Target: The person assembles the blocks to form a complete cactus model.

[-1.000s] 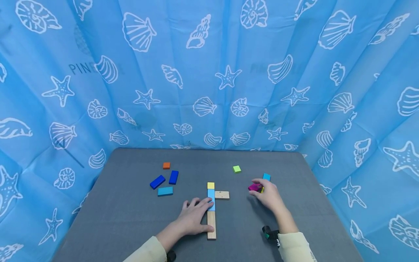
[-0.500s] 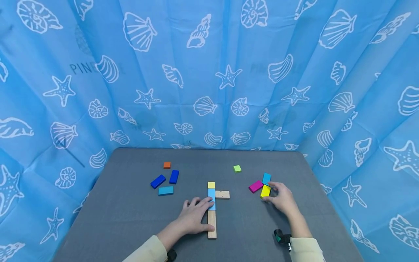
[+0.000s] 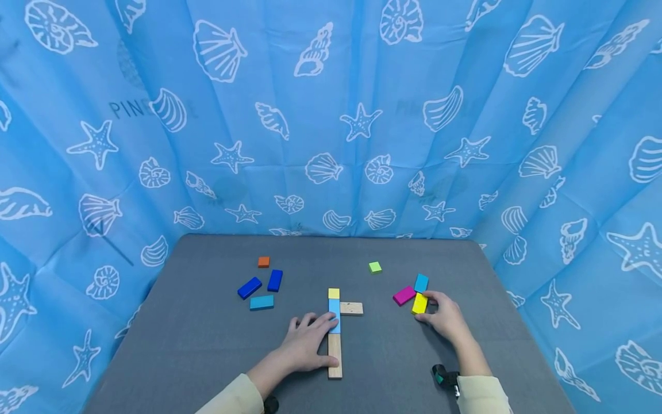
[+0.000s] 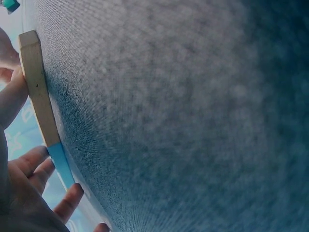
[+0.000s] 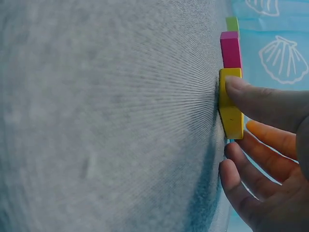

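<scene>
My left hand (image 3: pixel 308 343) rests with spread fingers along a straight row of blocks. Its fingertips touch the light blue block (image 3: pixel 334 307) and its thumb the plain wooden block (image 3: pixel 335 362) nearer me. A small pale yellow block (image 3: pixel 333 293) forms the far end of this row, and a second wooden block (image 3: pixel 351 309) juts out to the right. On the right side, my right hand (image 3: pixel 449 316) pinches a bright yellow block (image 5: pixel 231 108) by its ends between thumb and finger. Beside that block lie a magenta block (image 3: pixel 404 295) and a blue block (image 3: pixel 421 282).
Off to the left lie two dark blue blocks (image 3: pixel 250 287), a teal block (image 3: pixel 261 302) and a small orange block (image 3: pixel 264 262). A small lime green block (image 3: pixel 374 267) sits toward the back. Behind the grey table (image 3: pixel 217 356) hangs a blue seashell curtain (image 3: pixel 331 115).
My right hand has moved from the magenta block, slightly right and toward me, to the bright yellow block and pinches it. My left hand has stayed on the row.
</scene>
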The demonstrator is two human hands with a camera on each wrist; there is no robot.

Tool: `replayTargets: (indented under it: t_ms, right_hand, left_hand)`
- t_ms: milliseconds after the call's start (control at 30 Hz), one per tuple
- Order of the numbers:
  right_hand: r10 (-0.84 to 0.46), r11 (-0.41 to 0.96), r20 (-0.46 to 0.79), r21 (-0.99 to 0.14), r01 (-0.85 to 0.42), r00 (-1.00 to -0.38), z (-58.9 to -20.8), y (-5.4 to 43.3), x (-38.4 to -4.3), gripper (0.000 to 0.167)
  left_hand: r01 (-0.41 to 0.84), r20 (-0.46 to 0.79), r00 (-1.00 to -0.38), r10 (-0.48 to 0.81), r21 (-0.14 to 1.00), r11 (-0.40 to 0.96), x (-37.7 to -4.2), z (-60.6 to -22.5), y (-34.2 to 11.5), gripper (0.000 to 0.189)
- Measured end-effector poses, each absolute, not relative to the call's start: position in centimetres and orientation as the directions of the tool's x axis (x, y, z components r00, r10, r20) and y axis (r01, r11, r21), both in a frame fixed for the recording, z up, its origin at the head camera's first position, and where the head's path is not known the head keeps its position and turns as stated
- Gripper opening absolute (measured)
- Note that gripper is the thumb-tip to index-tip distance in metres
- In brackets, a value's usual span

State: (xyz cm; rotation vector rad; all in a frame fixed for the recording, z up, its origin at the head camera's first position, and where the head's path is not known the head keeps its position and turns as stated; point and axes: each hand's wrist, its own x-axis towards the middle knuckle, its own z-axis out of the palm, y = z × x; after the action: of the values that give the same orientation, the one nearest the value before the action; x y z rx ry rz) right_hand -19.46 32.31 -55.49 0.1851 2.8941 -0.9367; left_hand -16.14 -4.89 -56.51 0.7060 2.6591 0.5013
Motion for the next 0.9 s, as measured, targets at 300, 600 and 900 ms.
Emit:
replayTargets:
  t_ms: [300, 600, 900]
  right_hand:
    - [0.029, 0.835, -0.087, -0.546, 0.071, -0.996, -54.9, 32.5, -18.6, 0.066]
    - [-0.006, 0.82, -0.014, -0.572, 0.003, -1.0, -53.2, 31.8, -18.5, 0.065]
    - [-0.061, 0.834, 0.005, -0.55, -0.054, -0.998, -52.4, 30.0, -20.0, 0.064]
  left_hand:
    - [0.396, -0.232, -0.819, 0.525, 0.435, 0.809, -15.8, -56.2, -4.9, 0.087]
    - [0.395, -0.235, -0.819, 0.523, 0.43, 0.812, -15.9, -56.1, -5.0, 0.087]
    - [0.402, -0.23, -0.815, 0.531, 0.435, 0.806, -16.1, -56.3, -5.0, 0.087]
